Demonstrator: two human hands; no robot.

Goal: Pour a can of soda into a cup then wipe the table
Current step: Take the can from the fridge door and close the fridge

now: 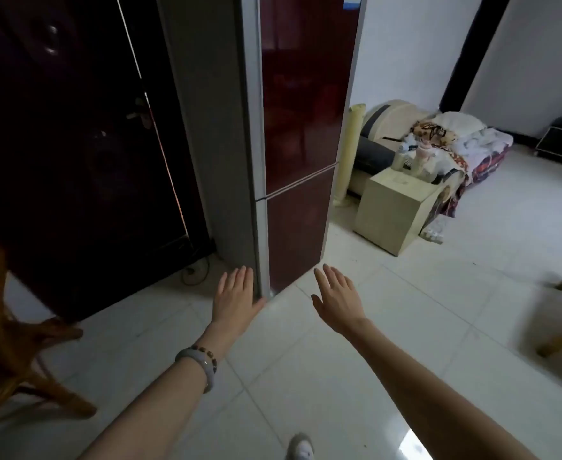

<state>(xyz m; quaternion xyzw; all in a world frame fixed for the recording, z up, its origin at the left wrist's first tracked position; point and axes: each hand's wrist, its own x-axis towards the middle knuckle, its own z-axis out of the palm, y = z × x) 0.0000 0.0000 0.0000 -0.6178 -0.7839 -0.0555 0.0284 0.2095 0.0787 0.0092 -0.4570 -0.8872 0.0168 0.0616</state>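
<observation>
Left hand [236,293] and right hand [337,298] reach forward, fingers straight and close together, holding nothing, before the dark red fridge [306,127]. Bracelets [203,363] on left wrist. Soda can, cup: whereabouts cannot be told.

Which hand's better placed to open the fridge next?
Right, probably: right hand is open in front of the fridge door; left hand sits at its corner edge. No handle visible.

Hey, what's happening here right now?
A person faces a dark red fridge with its doors closed, both arms stretched toward it. The left hand and the right hand are open and hold nothing. No can or cup is in view, so the pouring has not started.
</observation>
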